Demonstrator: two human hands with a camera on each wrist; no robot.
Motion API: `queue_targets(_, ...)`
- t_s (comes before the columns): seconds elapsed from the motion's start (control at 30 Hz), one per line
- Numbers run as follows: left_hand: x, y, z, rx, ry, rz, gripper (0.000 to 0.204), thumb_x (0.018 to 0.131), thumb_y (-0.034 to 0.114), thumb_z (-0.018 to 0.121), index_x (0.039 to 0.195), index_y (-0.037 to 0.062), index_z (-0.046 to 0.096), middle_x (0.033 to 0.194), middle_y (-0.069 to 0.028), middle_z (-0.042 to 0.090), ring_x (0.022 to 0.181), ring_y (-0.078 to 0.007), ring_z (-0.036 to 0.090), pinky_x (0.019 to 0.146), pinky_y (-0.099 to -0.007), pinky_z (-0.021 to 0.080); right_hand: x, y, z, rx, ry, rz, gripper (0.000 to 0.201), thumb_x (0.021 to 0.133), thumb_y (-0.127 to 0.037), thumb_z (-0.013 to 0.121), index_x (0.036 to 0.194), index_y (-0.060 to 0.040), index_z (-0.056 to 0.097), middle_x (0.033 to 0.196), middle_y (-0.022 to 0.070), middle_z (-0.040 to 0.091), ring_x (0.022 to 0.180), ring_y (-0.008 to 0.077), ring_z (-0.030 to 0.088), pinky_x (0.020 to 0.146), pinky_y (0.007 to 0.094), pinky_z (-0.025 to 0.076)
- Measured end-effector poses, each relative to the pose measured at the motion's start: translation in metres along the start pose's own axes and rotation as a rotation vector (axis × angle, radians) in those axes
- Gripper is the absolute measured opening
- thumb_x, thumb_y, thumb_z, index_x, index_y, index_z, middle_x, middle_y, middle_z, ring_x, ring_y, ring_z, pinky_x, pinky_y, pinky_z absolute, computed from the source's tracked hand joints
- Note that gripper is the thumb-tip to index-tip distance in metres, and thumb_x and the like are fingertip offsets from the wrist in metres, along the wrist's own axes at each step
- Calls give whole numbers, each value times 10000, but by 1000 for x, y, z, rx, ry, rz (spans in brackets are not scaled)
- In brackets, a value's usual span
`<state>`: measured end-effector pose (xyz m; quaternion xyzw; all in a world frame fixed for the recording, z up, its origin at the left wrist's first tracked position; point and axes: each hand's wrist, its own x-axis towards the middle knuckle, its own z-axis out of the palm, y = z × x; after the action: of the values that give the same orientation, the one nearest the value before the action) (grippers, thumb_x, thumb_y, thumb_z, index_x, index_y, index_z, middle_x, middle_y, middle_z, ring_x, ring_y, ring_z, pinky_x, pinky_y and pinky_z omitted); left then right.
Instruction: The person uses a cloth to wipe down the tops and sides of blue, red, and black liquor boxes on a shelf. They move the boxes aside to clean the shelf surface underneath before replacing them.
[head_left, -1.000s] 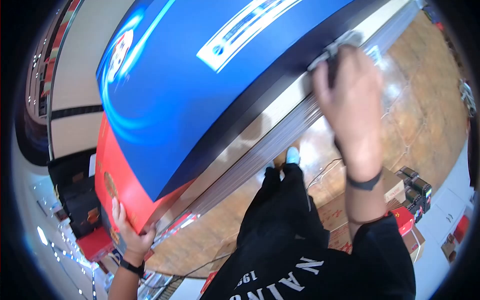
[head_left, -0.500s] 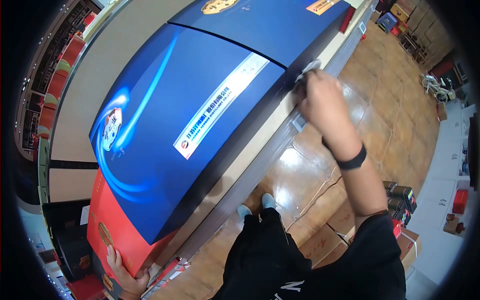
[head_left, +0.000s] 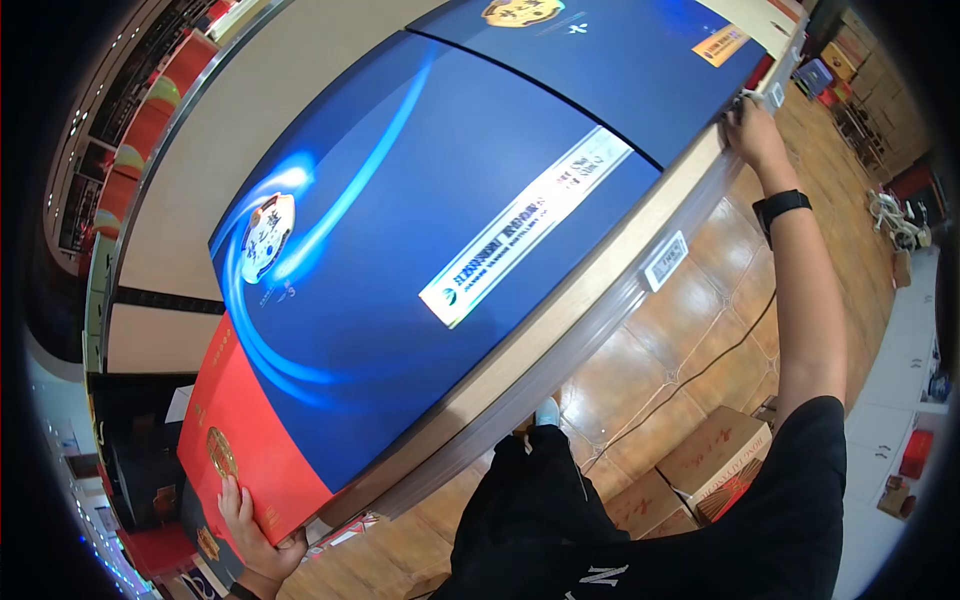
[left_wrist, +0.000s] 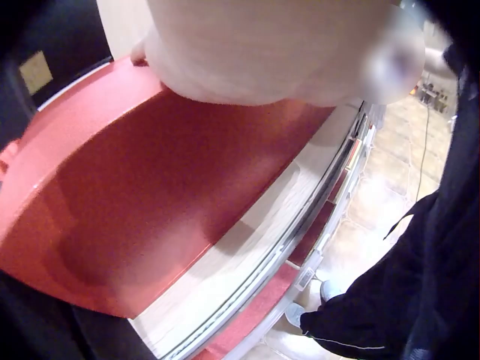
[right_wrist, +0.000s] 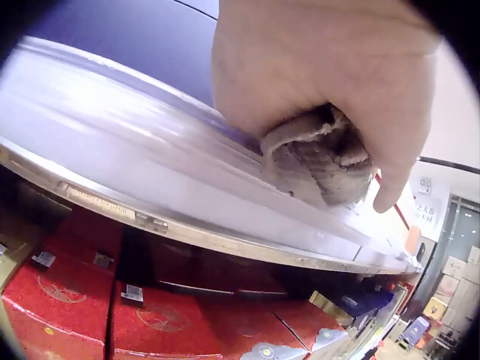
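Observation:
In the head view my right hand (head_left: 755,138) is far out along the pale shelf edge (head_left: 560,315), arm nearly straight. It grips a bunched grey cloth (right_wrist: 319,161), pressed to the shelf's front strip in the right wrist view. Just behind that strip lie two large blue boxes, a nearer one (head_left: 400,190) with a white label and a farther one (head_left: 590,75). My left hand (head_left: 252,535) rests on a red box (head_left: 265,435) at the lower left, fingers extended over its top and thumb by its front corner. In the left wrist view the palm side hides part of this box.
Price tags such as this one (head_left: 665,262) hang along the shelf front. Under the shelf stand red boxes (right_wrist: 161,319). Cartons (head_left: 715,455) sit on the tiled floor at the right, near a dark cable (head_left: 700,370). Black boxes (head_left: 145,470) stand beyond the red box.
My right hand has moved with the cloth along the shelf edge, away from me towards the far end, past the gap between the blue boxes. The left hand stays on the red box.

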<state>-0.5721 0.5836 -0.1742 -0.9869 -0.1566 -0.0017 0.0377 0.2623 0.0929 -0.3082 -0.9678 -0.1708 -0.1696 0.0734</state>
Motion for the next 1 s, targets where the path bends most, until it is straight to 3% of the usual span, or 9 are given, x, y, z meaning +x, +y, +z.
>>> queue_targets(0.1, -4, -5, 3, 5, -8, -23, 1062, 789, 302, 867, 1666, -1, 351, 1736, -322, 352, 1621, -538, 329, 1306, -721, 221, 3, 6, 6, -35, 3, -32, 400, 1066, -306, 629, 1254, 43, 690, 1314, 329, 703, 1165, 519, 699, 1039, 568, 567)
queue_targets(0.23, -3, -5, 4, 14, -8, -23, 1090, 769, 310, 883, 1672, 19, 347, 1740, -318, 348, 1627, -534, 320, 1304, -725, 215, -12, -10, -15, 3, -31, -66, 342, 1038, -296, 655, 1150, 19, 729, 1207, 332, 733, 1090, 511, 721, 961, 581, 588)
queue_targets(0.3, -4, -4, 3, 14, -18, -33, 1104, 762, 323, 890, 1675, 28, 344, 1739, -315, 348, 1630, -530, 317, 1304, -725, 212, -37, -43, -36, 35, -68, -58, 314, 1018, -275, 670, 1115, 16, 740, 1182, 323, 738, 1053, 515, 724, 913, 574, 598)
queue_targets(0.37, -3, -3, 2, 6, -19, -38, 1118, 752, 327, 899, 1677, 33, 343, 1740, -313, 346, 1630, -528, 317, 1304, -728, 206, -69, -68, -45, 98, 65, -218, 276, 969, -215, 695, 1065, 42, 728, 1073, 309, 729, 966, 521, 714, 869, 579, 594)
queue_targets(0.57, -3, -4, 3, 12, -15, -19, 1137, 735, 330, 907, 1678, 36, 343, 1743, -306, 346, 1628, -528, 320, 1304, -727, 207, -159, -166, -94, 185, -24, -316, 250, 897, -172, 731, 1031, 39, 721, 972, 280, 701, 933, 482, 690, 843, 549, 579)
queue_targets(0.67, -2, -1, 2, 2, -15, -24, 1128, 740, 336, 899, 1676, 37, 345, 1740, -306, 348, 1625, -529, 324, 1302, -725, 214, -198, -206, -116, 226, -89, -336, 294, 873, -163, 751, 1067, 56, 724, 1040, 271, 701, 1064, 454, 673, 962, 540, 549)
queue_targets(0.77, -2, -2, 2, 2, -6, -7, 1123, 742, 347, 893, 1674, 37, 348, 1738, -309, 348, 1621, -529, 329, 1298, -729, 218, -229, -233, -121, 272, -44, -415, 361, 858, -180, 777, 1099, 83, 719, 1087, 278, 698, 1102, 468, 660, 1014, 548, 535)
queue_targets(0.87, -1, -1, 2, 8, -3, 2, 1128, 737, 361, 894, 1672, 39, 353, 1738, -313, 348, 1620, -528, 331, 1293, -737, 218, -259, -260, -135, 404, -110, -439, 395, 838, -195, 804, 1101, 90, 725, 1094, 270, 692, 1122, 467, 653, 1056, 553, 529)
queue_targets(1.0, -1, -2, 3, 0, -3, -5, 1166, 705, 377, 911, 1675, 49, 352, 1737, -313, 349, 1622, -519, 333, 1292, -744, 209, -299, -301, -147, 530, -143, -616, 371, 844, -202, 796, 1085, 75, 745, 1066, 242, 688, 1117, 446, 658, 1091, 577, 518)
